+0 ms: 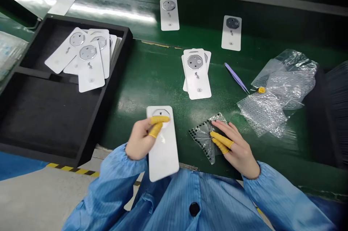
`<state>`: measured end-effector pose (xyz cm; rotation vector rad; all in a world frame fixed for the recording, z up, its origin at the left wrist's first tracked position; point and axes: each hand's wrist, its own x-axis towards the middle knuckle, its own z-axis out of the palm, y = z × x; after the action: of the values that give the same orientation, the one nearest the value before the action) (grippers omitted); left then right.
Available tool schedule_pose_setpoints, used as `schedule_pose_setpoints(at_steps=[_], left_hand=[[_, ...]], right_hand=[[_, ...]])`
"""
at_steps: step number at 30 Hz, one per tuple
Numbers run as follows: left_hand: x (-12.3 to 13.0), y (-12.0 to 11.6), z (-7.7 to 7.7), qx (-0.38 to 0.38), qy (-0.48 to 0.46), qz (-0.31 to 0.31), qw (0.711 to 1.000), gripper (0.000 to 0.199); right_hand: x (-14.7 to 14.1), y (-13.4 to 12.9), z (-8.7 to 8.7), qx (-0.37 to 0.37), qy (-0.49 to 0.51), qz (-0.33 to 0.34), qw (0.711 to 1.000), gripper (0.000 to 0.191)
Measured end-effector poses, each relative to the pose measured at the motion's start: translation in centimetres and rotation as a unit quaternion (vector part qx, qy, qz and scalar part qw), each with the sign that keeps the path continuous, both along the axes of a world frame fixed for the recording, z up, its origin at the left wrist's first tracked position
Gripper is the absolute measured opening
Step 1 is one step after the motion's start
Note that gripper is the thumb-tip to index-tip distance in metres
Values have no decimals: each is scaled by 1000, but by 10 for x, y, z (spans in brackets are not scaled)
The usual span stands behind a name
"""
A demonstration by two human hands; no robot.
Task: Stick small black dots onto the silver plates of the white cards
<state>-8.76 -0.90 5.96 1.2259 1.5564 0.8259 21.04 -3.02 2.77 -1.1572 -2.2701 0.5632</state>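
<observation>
R of black tray point(108, 95), L hand point(141, 137) grips 1 white card point(164, 156), R hand point(236, 147) touches dotted film point(203, 132), can't tell if pinched.

Open green counter point(130, 89) runs between the black tray point(98, 115) and the middle card stack point(199, 78); the tray's raised wall, seemingly tall, blocks low leftward passage.

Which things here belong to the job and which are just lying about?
Seemingly part of the job:
- white panel at the left hand
- dotted clear sheet under the right hand
- matching panels in the black tray

Apparently lying about:
- purple tweezers
- bubble wrap
- yellow item
</observation>
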Motion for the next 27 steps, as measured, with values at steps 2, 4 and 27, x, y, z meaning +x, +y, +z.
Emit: schedule_pose_setpoints(at_steps=[2,4,27], left_hand=[[19,-1,3,-44,-26,-74,996,29],[40,-2,7,-56,-62,-131,988,29],[74,-12,-7,155,1,-153,976,16]], right_hand=[[3,7,8,12,23,7,1000,43],[6,16,20,31,27,12,999,46],[-30,28,22,-15,101,64,993,30]])
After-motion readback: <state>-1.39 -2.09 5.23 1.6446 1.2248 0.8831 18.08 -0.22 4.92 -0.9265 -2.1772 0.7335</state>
